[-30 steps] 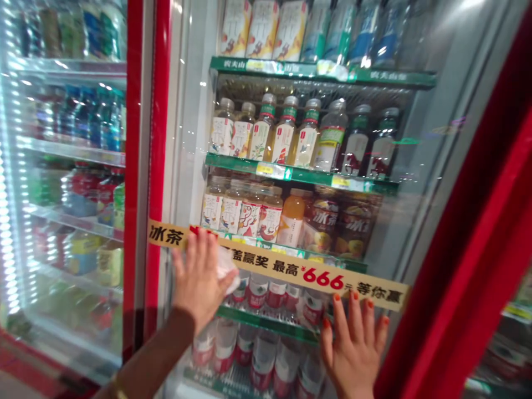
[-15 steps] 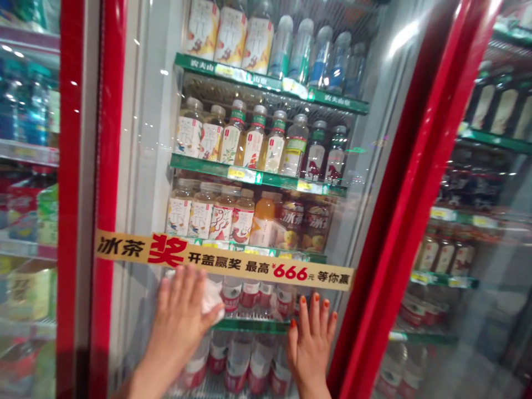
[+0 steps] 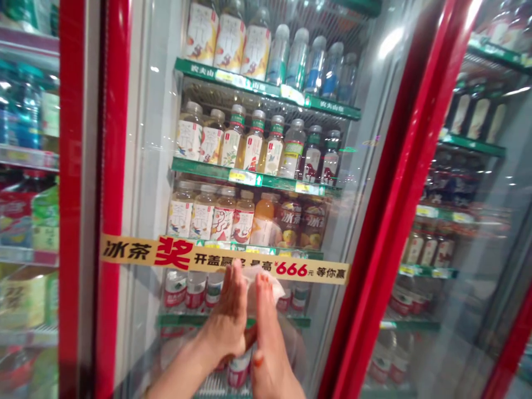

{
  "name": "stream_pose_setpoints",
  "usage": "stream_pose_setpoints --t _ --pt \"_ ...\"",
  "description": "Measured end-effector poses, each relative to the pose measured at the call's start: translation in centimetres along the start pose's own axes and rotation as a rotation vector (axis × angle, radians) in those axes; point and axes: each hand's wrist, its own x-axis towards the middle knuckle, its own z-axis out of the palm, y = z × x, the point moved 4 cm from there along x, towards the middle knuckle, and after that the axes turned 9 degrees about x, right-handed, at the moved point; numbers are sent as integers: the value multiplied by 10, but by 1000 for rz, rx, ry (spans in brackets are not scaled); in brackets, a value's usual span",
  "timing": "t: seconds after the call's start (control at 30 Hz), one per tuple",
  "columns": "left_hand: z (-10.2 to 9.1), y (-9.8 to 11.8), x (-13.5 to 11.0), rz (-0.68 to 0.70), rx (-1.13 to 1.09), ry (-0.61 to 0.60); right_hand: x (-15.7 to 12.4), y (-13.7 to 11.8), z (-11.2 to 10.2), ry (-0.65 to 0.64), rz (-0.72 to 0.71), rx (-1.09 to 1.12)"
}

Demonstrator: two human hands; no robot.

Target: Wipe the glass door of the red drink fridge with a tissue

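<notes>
My left hand (image 3: 229,318) and my right hand (image 3: 268,327) are close together in front of a glass fridge door, palms facing each other and fingers stretched upward. A crumpled white tissue (image 3: 276,285) is held at their fingertips, showing between them and past my right fingers. How the fingers grip it is partly hidden. The fingertips overlap a yellow strip (image 3: 153,254) with black and red lettering on the glass. Some of my right hand's nails are orange-red.
Behind the glass, green-edged shelves (image 3: 266,86) carry rows of bottled drinks (image 3: 253,144). Red door frames stand at the left (image 3: 114,138) and right (image 3: 390,194). More drink shelves show on both sides.
Both hands have come together at the middle of the door from spread positions, flat towards the glass. The tissue has moved right, from under my left hand to between both.
</notes>
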Motion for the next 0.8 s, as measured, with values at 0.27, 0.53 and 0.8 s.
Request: stream_pose_setpoints --t 0.27,0.53,0.8 --pt "-58 -124 -67 -331 233 13 11 86 -64 361 275 -563" --pt "-48 -125 -64 -289 345 14 -49 43 49 16 -78 -564" --pt "-45 -136 -74 -403 290 59 -86 82 23 471 501 -513"
